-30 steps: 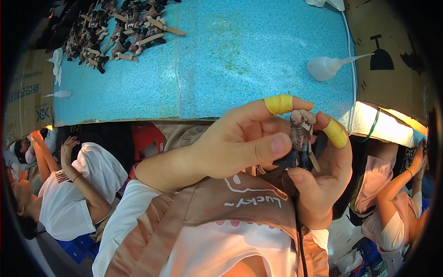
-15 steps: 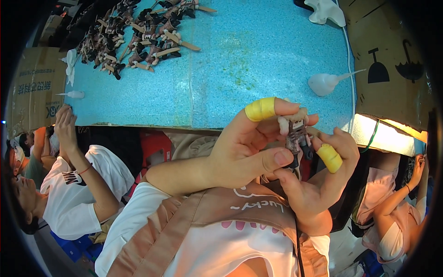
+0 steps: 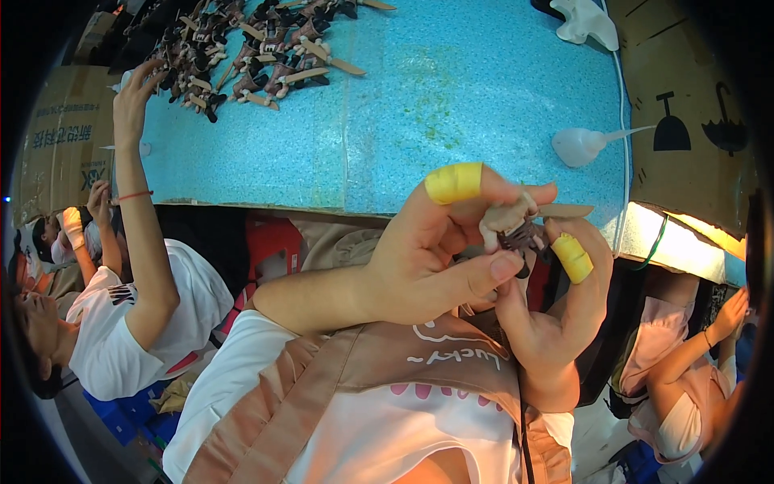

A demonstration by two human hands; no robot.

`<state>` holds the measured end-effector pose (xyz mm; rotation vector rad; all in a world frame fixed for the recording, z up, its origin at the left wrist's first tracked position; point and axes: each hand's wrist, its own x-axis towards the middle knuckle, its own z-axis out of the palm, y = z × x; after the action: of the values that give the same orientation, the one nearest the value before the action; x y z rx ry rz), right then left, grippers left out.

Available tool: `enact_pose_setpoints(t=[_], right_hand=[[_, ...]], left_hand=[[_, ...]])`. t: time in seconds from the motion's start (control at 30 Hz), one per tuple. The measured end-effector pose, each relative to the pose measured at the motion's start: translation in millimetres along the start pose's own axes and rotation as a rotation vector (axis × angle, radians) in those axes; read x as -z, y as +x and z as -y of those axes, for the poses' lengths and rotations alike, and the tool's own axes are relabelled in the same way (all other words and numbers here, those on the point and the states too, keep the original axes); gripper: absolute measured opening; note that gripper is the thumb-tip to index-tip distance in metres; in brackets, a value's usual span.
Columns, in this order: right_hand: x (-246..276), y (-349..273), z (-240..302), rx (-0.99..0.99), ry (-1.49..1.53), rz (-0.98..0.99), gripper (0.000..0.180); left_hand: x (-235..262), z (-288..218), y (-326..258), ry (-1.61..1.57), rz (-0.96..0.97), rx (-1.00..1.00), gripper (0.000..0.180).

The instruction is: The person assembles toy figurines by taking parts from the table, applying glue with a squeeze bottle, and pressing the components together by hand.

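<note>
In front of my chest, a small figurine point(image 3: 520, 234) with a pale head and dark brown clothing is held between both hands. My left hand point(image 3: 435, 258), yellow tape round its index finger, closes its thumb and fingertips on the figurine from the left. From the right, the fingers of my right hand point(image 3: 556, 310), one of them also taped yellow, grip its other side. A flat tan blade-like piece point(image 3: 568, 211) sticks out to the right beside the figurine's head. My fingers hide much of the figurine's lower body.
Many similar figurines point(image 3: 266, 60) lie heaped at the far left of the blue tabletop point(image 3: 387, 137). A white squeeze bottle point(image 3: 576, 148) with a thin nozzle rests near the right edge, beside a cardboard box point(image 3: 685, 105). On the left, a co-worker's arm point(image 3: 145, 210) reaches over the table.
The figurine has been tilted in my hands, so its head shows more from above and the tan piece is now visible. The co-worker's arm at left has reached up onto the table.
</note>
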<state>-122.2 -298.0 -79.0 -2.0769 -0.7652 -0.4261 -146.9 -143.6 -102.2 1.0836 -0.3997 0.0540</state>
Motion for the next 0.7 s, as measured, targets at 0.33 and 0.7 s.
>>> enact_pose_setpoints(t=[0.33,0.7], right_hand=[[4.5,1.6,-3.8,-0.004,0.093,0.030,0.039],[12.1,-0.7,-6.0,-0.086,0.159,0.035,0.036]], left_hand=[[3.4,-28.1,5.6,-0.111,-0.161,0.482,0.037],[0.4,-22.2,5.2,-0.054,-0.156,0.440,0.034]])
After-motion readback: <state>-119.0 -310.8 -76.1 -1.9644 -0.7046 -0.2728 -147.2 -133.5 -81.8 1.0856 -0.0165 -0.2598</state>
